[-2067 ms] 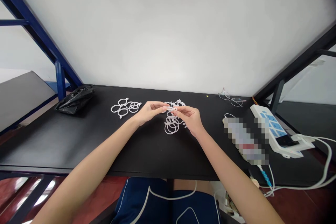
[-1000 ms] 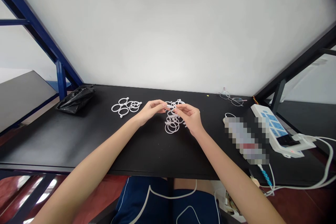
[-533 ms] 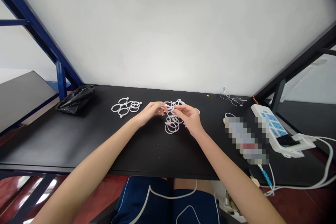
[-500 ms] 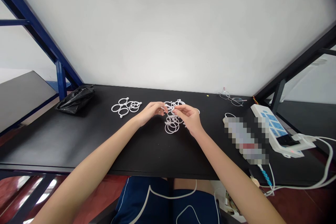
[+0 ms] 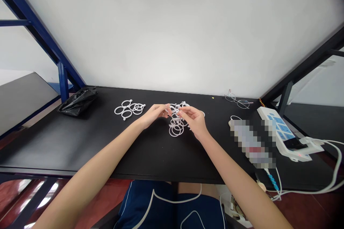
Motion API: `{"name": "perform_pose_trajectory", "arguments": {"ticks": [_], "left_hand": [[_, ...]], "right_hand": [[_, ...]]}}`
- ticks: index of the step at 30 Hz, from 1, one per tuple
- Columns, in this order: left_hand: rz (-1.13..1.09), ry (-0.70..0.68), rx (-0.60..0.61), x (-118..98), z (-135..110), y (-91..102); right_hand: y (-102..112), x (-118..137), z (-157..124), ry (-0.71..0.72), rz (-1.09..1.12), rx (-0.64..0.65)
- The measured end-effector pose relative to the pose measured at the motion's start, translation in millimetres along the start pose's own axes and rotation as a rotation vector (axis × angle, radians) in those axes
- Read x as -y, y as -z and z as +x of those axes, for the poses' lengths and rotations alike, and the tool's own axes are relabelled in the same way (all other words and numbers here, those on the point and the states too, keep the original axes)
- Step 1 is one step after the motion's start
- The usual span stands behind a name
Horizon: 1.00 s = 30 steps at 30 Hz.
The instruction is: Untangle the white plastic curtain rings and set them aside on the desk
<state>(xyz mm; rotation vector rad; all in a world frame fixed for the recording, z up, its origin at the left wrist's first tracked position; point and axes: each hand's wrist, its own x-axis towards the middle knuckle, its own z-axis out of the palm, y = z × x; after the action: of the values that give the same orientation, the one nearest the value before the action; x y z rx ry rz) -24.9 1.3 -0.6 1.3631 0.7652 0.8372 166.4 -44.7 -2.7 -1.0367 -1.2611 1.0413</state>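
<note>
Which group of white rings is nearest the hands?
The middle pile, between the left hand and right hand; the other group lies apart, farther left.

The left hand (image 5: 153,113) and right hand (image 5: 195,120) met fingertip to fingertip over a heap of white plastic rings (image 5: 176,129) on a black table (image 5: 80,139).

You sit at plain work bench, workshop-type room: black tabletop (image 5: 67,139) on metal frame, blue steel struts (image 5: 62,80) to your left, bare white wall (image 5: 172,32) ahead, power strip (image 5: 278,128) with trailing cables (image 5: 334,171) on right, similar bench (image 5: 24,93) alongside.
</note>
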Motion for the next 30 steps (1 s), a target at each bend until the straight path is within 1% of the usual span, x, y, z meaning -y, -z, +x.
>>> {"name": "perform_pose_trajectory", "arguments": {"ticks": [15,17,20,22,23,25,26,28,30], "left_hand": [[0.009,-0.003,0.01,0,0,0.1],[0.001,-0.004,-0.009,1,2,0.3],[0.028,-0.039,-0.092,5,5,1.8],[0.14,-0.099,-0.174,7,5,4.0],[0.244,-0.142,-0.223,7,5,5.4],[0.546,-0.266,-0.314,6,3,8.9],[0.722,-0.341,-0.337,5,2,10.7],[1.03,-0.487,-0.326,2,-1,14.5],[1.219,-0.573,-0.29,0,-2,18.1]], "right_hand": [[-1,2,0,0.002,0.012,0.015],[-1,2,0,0.002,0.009,0.011],[0,2,0,0.0,-0.01,0.006],[0,2,0,0.001,-0.019,0.002],[0,2,0,0.002,-0.02,0.0],[0,2,0,0.005,-0.017,-0.002],[0,2,0,0.006,-0.013,-0.003],[-1,2,0,0.006,-0.008,-0.003],[-1,2,0,0.006,-0.005,-0.005]]}}
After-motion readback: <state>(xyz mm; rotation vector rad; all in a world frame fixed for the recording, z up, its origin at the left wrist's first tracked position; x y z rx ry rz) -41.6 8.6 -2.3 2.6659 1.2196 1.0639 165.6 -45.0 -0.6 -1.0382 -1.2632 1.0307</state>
